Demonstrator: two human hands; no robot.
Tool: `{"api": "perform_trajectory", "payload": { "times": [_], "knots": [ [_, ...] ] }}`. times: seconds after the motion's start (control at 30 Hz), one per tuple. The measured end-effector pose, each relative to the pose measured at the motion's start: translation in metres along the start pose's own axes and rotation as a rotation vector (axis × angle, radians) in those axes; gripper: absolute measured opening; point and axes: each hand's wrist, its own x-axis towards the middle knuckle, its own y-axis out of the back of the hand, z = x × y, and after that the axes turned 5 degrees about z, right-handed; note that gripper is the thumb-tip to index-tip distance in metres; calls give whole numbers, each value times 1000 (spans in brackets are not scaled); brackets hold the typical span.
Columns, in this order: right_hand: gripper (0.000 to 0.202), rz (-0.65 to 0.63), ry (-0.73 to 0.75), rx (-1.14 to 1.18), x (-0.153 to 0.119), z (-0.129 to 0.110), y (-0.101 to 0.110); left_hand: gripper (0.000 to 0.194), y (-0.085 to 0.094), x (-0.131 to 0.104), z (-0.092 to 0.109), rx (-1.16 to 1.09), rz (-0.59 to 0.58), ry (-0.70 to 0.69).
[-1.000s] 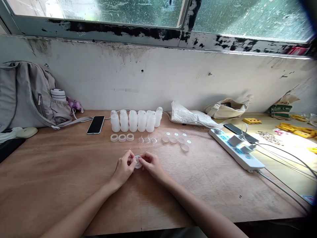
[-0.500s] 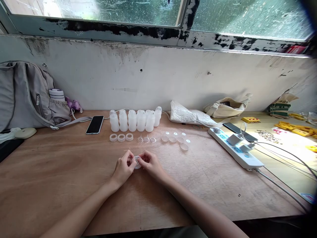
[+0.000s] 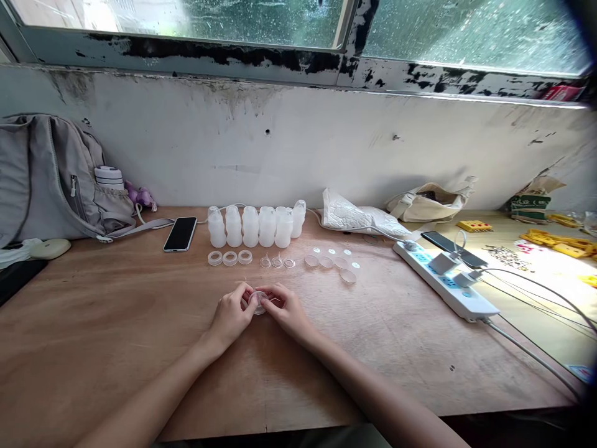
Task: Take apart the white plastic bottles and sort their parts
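Low over the table's middle, my left hand (image 3: 233, 314) and my right hand (image 3: 286, 313) pinch a clear round ring-shaped piece (image 3: 260, 306) from both sides. Thumbs press on its near face, and fingers hide much of its edge. Beyond the hands lie three whitish screw rings (image 3: 230, 259) in a row. Beside those sit three small clear teat-like pieces (image 3: 277, 262) with thin tips. Farther right are several clear round discs (image 3: 348, 275), with small white dots close to them. Behind everything stand several frosted small bottles (image 3: 250, 227), upright and side by side.
A phone (image 3: 180, 234) lies left of the bottles, near a grey backpack (image 3: 51, 180). White padded wrapping (image 3: 349, 214) rests by the wall. On the right are a power strip (image 3: 443, 280) with cables, a second phone (image 3: 452, 247) and a cloth pouch (image 3: 426, 203).
Both hands keep hold of the clear ring piece. My right fingers have shifted slightly left over its far side, and the whole view has moved a little.
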Motion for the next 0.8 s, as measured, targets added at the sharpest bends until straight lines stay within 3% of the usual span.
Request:
{"api": "perform_trajectory", "payload": {
  "times": [0.23, 0.43, 0.8],
  "knots": [
    [17, -132, -229, 235, 3, 6, -5, 12, -1, -3, -1, -73, 27, 4],
    [10, -89, -202, 231, 2, 5, -5, 15, 1, -3, 2, -91, -37, -39],
    [10, -19, -20, -82, -1, -3, -2, 13, -3, -2, -2, -76, -20, -11]
  ]
}}
